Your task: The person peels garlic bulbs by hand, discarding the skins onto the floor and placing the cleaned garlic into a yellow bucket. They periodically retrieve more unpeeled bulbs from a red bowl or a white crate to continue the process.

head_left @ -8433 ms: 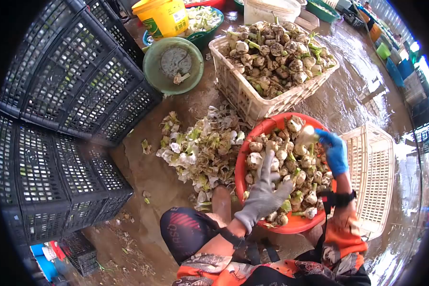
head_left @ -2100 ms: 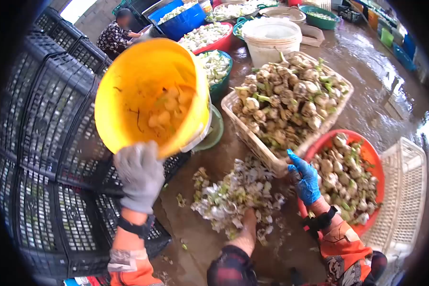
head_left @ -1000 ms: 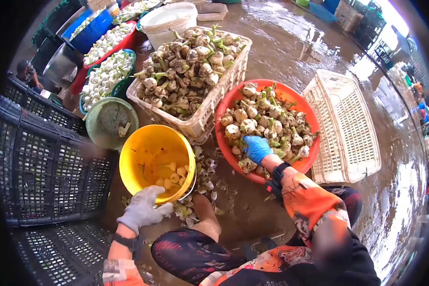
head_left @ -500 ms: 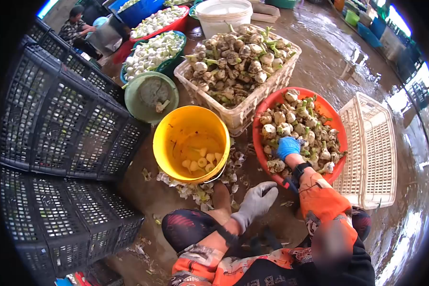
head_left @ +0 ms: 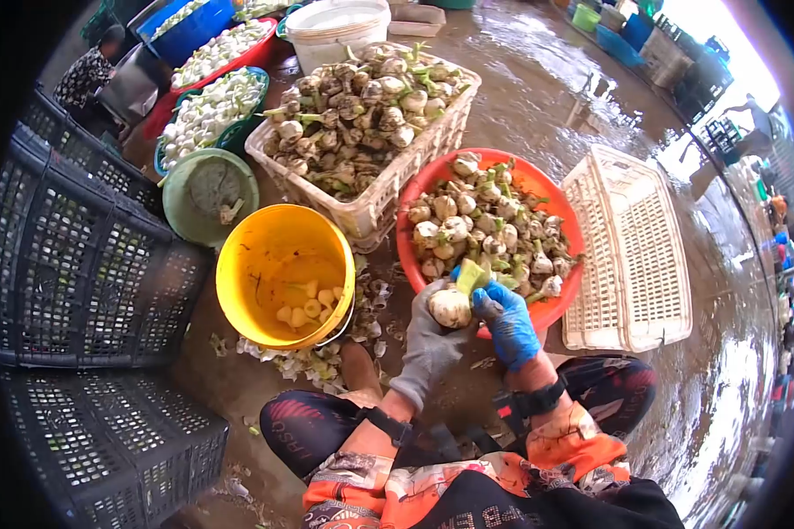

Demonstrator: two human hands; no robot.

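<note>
Both hands meet on one bulb (head_left: 450,308), just in front of the near rim of the red basin (head_left: 556,189). The left hand (head_left: 430,339), in a grey glove, cups it from below with the fingers curled round its base; the right hand (head_left: 505,319), in a blue glove, pinches at the top where a pale green stalk stub (head_left: 470,275) sticks up. The bulb looks firm and rounded, light enough for one palm, with a dirty, probably damp skin that could slip against a wet glove. I'd judge the safest hold is the one it has now: round body seated in the palm, the other hand working the stalk end and loose outer layers, which look soft and ready to tear away.

Beside the left forearm stands the yellow bucket (head_left: 238,273) with a few pale peeled pieces in the bottom, trimmings (head_left: 304,361) heaped on the floor around its base. Beyond it are the white crate (head_left: 362,207) piled with unpeeled bulbs and an empty white crate (head_left: 631,247) lying to the right.

Half a second ago the left hand lay idle near the knee and the right was reaching into the basin; now the bulb is out and held between both
</note>
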